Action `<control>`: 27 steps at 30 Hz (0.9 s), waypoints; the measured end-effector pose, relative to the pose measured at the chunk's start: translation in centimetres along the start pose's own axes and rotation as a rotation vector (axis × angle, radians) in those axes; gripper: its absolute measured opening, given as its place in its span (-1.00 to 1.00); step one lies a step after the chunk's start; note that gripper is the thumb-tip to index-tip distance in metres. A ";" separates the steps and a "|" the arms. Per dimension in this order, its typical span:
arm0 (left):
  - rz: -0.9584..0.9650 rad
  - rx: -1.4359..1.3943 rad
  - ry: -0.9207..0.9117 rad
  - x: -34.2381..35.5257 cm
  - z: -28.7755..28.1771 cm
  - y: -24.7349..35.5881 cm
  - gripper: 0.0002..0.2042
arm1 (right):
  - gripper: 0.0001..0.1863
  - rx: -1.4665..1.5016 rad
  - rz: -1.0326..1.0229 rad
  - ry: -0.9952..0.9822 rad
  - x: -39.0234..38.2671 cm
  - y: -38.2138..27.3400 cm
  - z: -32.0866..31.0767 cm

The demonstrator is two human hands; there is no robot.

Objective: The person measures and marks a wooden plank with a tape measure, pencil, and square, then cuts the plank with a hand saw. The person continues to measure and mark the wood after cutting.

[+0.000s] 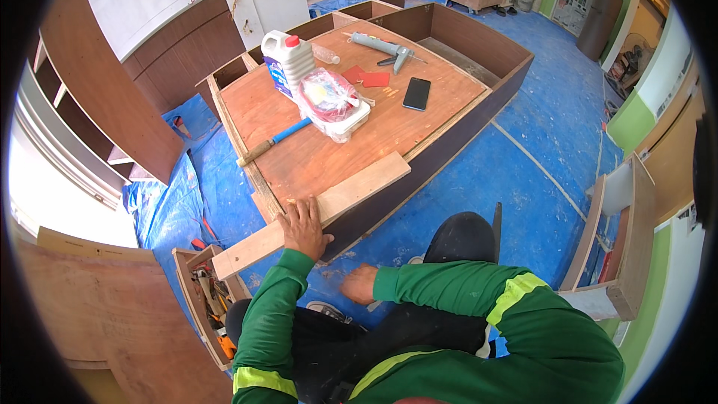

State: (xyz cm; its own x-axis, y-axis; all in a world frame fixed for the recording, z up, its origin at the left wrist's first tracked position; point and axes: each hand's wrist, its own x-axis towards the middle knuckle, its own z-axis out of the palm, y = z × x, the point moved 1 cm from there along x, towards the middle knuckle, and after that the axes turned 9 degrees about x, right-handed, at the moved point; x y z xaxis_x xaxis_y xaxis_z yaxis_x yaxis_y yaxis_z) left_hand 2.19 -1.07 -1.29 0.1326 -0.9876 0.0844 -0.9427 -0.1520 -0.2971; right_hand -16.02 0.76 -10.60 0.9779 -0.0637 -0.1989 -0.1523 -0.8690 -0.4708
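Note:
My left hand (302,229) lies with fingers spread on a pale wooden plank (359,188), pressing it against the cabinet's near edge. One end of the plank sticks out past the corner, toward my left. Lower down, my right hand (360,285) hangs between my legs above the blue floor sheet; its fingers are turned away, so what they hold, if anything, is hidden. A dark narrow blade-like strip (497,232) stands up beside my right knee. The large cabinet carcass (464,142) lies on its back under the plank, with a plywood panel (299,164) on top.
On the panel are a white jug (288,63), a plastic-wrapped tub (333,105), a caulking gun (381,49), a phone (416,94), red sandpaper pieces (374,78) and a blue-handled chisel (277,138). A wooden toolbox (198,299) sits left; an open wooden box (621,247) stands right.

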 end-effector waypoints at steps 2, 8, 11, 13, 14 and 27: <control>0.000 -0.001 -0.003 0.0 0.0 -0.1 0.19 | -0.78 0.000 0.021 -0.057 0.2 -0.2 -0.4; 0.004 0.020 0.001 0.1 -0.2 0.0 0.20 | -0.74 0.006 -0.007 -0.013 0.0 0.0 -0.2; 0.007 0.026 0.016 0.0 -0.1 -0.1 0.20 | -0.71 -0.003 0.032 -0.070 0.3 -0.3 -0.6; 0.002 0.034 0.016 -0.1 0.0 -0.1 0.20 | -0.70 -0.002 0.049 -0.097 0.4 -0.6 -1.1; -0.001 0.037 0.016 -0.1 0.0 -0.1 0.20 | -0.70 0.002 0.043 -0.082 0.3 -0.6 -1.1; 0.008 0.018 0.010 0.0 0.1 -0.1 0.19 | -0.83 0.016 -0.050 0.077 -0.4 -0.3 -0.4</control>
State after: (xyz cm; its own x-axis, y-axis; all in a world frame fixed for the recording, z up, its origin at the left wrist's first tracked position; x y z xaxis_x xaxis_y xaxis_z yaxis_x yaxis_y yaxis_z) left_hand 2.28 -1.03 -1.35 0.1225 -0.9883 0.0912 -0.9378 -0.1453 -0.3152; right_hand -16.26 0.85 -10.07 0.9923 -0.0586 -0.1090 -0.1052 -0.8639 -0.4926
